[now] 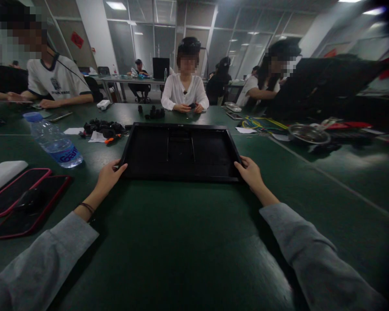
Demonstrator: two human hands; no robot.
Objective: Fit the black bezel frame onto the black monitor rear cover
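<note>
A flat black rectangular panel (180, 151), like the back of a monitor, lies on the dark green table (181, 242) in front of me. My left hand (109, 175) grips its near left corner, fingers curled over the edge. At the near right corner my right hand (251, 172) holds the edge the same way. Both arms wear grey sleeves.
A water bottle (55, 143) lies at the left, beside two red-cased phones (26, 203) and a white box (1, 175). Black parts (103, 128) and papers sit beyond. A metal bowl (308, 134) stands at the right. Other people sit across the table.
</note>
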